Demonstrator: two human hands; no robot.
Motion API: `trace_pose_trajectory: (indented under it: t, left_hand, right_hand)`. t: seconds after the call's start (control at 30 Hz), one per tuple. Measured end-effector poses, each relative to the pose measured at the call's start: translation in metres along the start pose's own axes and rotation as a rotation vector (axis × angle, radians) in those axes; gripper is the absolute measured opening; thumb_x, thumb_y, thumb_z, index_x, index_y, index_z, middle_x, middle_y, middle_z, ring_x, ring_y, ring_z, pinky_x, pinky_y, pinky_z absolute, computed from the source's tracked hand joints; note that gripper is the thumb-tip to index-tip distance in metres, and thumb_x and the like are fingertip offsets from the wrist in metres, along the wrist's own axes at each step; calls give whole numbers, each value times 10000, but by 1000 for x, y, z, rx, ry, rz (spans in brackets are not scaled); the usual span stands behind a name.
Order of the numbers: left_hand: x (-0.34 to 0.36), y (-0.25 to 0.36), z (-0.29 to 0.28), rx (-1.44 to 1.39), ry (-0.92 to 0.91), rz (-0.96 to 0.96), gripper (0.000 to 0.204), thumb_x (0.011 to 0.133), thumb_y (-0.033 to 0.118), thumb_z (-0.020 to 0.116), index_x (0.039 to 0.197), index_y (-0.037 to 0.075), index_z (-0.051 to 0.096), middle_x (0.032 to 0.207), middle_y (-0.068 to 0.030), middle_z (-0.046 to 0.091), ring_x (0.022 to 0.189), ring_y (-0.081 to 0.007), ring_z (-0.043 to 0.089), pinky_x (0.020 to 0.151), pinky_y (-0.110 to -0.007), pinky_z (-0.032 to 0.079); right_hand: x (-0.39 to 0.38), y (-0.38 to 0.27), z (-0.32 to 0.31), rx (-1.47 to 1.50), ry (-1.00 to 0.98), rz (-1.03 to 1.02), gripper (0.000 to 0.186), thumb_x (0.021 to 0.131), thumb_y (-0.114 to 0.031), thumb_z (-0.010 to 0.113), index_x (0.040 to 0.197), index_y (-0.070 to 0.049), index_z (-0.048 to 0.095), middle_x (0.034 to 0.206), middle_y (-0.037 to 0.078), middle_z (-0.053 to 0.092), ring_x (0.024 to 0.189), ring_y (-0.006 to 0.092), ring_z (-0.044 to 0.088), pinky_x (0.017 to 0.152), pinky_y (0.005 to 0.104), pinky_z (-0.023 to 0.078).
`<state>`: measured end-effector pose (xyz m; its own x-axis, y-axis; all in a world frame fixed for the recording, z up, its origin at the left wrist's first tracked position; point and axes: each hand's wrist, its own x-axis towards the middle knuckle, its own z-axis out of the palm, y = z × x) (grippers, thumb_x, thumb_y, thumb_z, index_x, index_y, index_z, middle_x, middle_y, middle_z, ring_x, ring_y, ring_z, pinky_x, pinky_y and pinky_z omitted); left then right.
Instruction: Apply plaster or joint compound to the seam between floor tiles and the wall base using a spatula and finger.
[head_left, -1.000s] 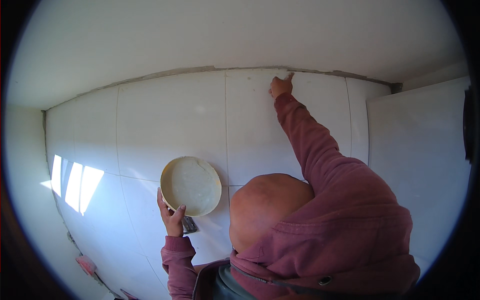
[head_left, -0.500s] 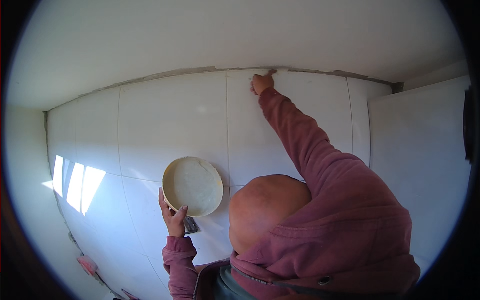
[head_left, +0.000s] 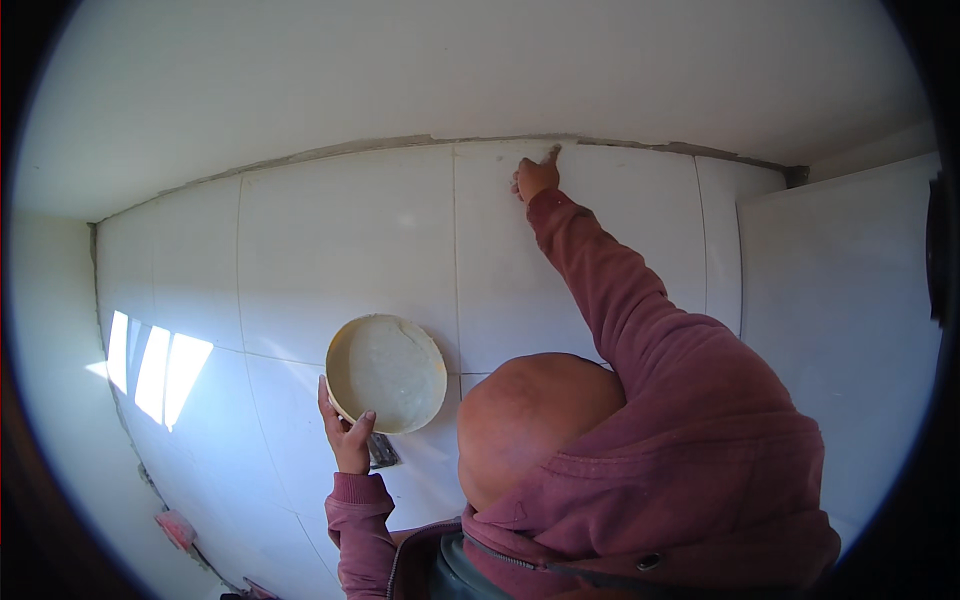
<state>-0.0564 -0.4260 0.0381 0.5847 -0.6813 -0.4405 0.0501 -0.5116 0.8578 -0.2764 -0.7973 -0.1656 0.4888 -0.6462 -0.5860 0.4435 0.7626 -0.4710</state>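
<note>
My left hand (head_left: 347, 432) grips the rim of a round pale bowl (head_left: 385, 375), with the thumb over the edge and the fingers along its outer side. Whitish residue coats the bowl's inside. A dark flat piece (head_left: 382, 451) shows just under the bowl beside my wrist; its kind is unclear. My right arm stretches far out, and my right hand (head_left: 538, 177) is beside the rough grey joint (head_left: 375, 146) along the white tiles (head_left: 350, 240). One digit points at that joint while the other fingers curl in. Whatever they hold, if anything, is hidden.
Beyond the joint lies a plain pale surface (head_left: 480, 70). A white panel (head_left: 840, 260) stands at the right, with a dark object (head_left: 937, 248) at the edge. Window light (head_left: 160, 370) falls on the left tiles. A pink object (head_left: 176, 530) lies at lower left.
My right hand has shifted slightly right and back from the joint, toward me. The left hand and the bowl have stayed in place.
</note>
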Motion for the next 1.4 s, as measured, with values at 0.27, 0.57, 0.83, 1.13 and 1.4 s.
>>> trace_pose_trajectory:
  t: [0.27,0.57,0.83,1.13,1.4]
  left_hand:
    - [1,-1,2,1,6,-3,810,614,36,542,1336,64,177,1235,-107,361,1097,-228,392,937,-342,315]
    - [0,3,5,21,12,14,806,614,43,543,1335,61,182,1223,-107,374,1086,-226,399,931,-343,320]
    - [4,3,7,-30,-4,-11,814,603,55,546,1335,72,190,1215,-108,381,1078,-230,405,919,-341,333]
    - [-3,5,4,-9,17,-28,822,611,45,556,1338,70,171,1217,-113,376,1088,-238,402,930,-344,325]
    - [-5,2,3,-43,20,21,825,614,13,552,1339,72,164,1219,-116,371,1095,-237,393,946,-344,309]
  right_hand:
    - [48,55,92,-355,269,-157,742,759,-112,473,1350,-170,28,545,72,469,364,177,447,306,289,361]
    - [55,65,42,-999,419,-664,527,763,-156,444,1237,17,292,602,60,510,399,162,491,341,270,397]
    - [53,22,86,-708,23,74,327,730,-151,479,1001,29,442,616,73,533,429,175,517,355,278,421]
    - [-13,28,95,-485,549,-312,828,759,-91,468,1322,-87,-139,661,139,572,455,209,560,402,309,477]
    - [29,49,119,-459,426,-232,910,710,-63,488,1284,-68,-218,664,142,556,437,216,538,393,303,463]
